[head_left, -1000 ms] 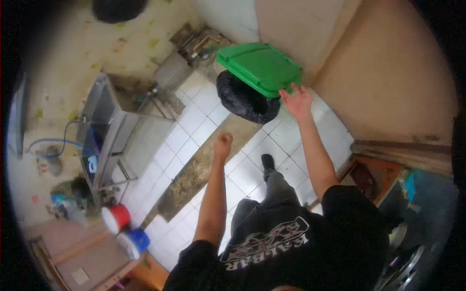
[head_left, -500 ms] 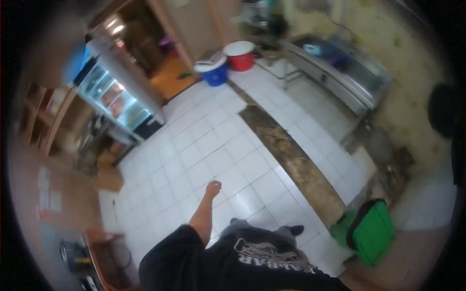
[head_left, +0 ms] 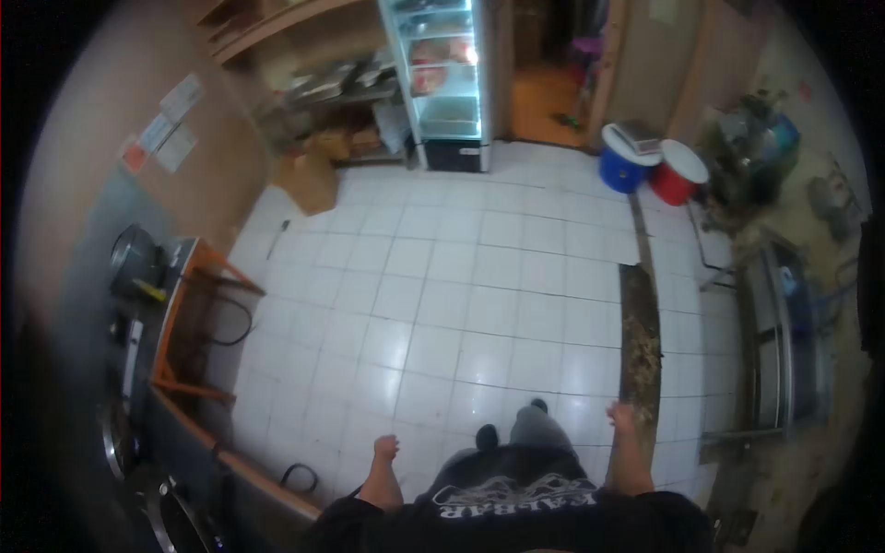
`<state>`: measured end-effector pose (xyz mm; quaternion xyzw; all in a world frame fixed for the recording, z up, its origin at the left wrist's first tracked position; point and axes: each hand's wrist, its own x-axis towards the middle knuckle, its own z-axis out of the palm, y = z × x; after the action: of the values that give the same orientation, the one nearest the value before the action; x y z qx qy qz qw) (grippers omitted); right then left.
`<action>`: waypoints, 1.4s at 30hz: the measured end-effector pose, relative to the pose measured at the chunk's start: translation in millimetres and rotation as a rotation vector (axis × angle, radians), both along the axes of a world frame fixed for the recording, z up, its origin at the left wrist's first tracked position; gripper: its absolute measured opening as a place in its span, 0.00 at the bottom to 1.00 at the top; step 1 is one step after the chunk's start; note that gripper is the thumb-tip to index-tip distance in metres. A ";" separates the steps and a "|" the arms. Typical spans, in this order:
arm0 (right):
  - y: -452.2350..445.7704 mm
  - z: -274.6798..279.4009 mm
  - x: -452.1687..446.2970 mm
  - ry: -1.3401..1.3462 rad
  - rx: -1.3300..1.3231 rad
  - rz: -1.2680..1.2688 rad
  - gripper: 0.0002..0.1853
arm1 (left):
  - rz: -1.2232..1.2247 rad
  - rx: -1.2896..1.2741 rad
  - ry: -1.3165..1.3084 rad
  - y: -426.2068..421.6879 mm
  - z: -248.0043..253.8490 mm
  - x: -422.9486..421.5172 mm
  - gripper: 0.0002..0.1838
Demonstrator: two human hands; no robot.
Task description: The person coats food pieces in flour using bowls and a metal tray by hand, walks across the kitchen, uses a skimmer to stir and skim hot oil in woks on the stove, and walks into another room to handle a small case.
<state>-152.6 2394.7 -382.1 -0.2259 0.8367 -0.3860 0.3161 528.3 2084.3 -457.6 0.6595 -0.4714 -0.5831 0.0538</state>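
Note:
My left hand (head_left: 386,448) hangs low in front of my body, left of my black shirt (head_left: 516,502), its fingers loosely curled and a little apart with nothing seen in them. On the other side, my right hand (head_left: 621,415) is held out over the dark worn strip (head_left: 640,341) in the floor. Its fingers are slightly bent and apart, and it also looks bare. Neither hand touches an object. White floor tiles (head_left: 433,286) lie below and ahead of both.
An orange-framed table (head_left: 166,346) with cookware lines the left side. Ahead stand a cardboard box (head_left: 309,182), a lit glass-door fridge (head_left: 447,88) and a doorway (head_left: 553,101). A blue bucket (head_left: 624,172), a red bucket (head_left: 676,189) and a metal sink (head_left: 779,341) are on the right.
My view has turned left and levelled, so the fridge and doorway now stand straight ahead. My right hand has come into view; the green bag at right has left it.

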 end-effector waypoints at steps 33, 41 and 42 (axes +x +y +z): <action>-976.5 279.9 140.8 0.176 0.637 1.839 0.14 | -0.837 -0.269 -0.519 -586.4 335.9 -93.8 0.15; -1099.9 318.5 163.7 0.050 0.646 1.555 0.11 | -1.215 -0.545 -0.499 -838.4 394.2 -68.7 0.14; -1113.1 322.7 164.0 0.045 0.633 1.517 0.11 | -1.232 -0.506 -0.447 -876.1 410.2 -75.5 0.13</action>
<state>11.3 1281.6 -59.4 -0.6379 0.5319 0.1915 0.5230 452.7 1208.2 -47.4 0.3436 -0.8801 -0.2304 -0.2329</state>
